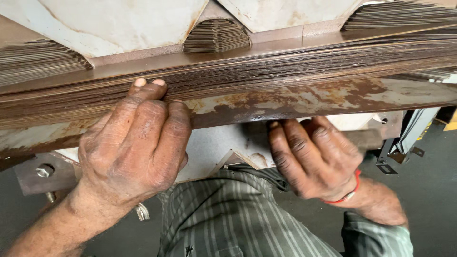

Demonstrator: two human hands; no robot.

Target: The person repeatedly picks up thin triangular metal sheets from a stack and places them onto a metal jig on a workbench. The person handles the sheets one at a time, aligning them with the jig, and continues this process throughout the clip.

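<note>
Much of the bench is hidden: the long stack of thin metal sheets [285,66] runs out of view at both sides, and its lower layers disappear behind a rusty steel bar [295,102] clamped along the front. What lies under that bar is in shadow and hard to read.

The left hand [135,145] lies knuckles up over the front of the bar, wrist low, fingers arched forward so the fingertips [140,83] press on the edge of the sheet stack. It is pressing, not gripping; nothing is enclosed in it.

The right hand [314,159] sits lower, below the bar, fingers pointing up and curled toward its underside. A blurred brown handle-like shape [366,139] shows just behind the knuckles, but I cannot tell whether the hand grasps it. A red thread band [350,192] circles that wrist.

Behind the stack, 2 pale, stained plates [114,24] with slanted corners lie flat, with 3 more bundles of sheet edges [216,35] showing between and beside them. Striped grey trousers [228,214] fill the bottom middle. A bolt [44,170] sits on a bracket at lower left.
</note>
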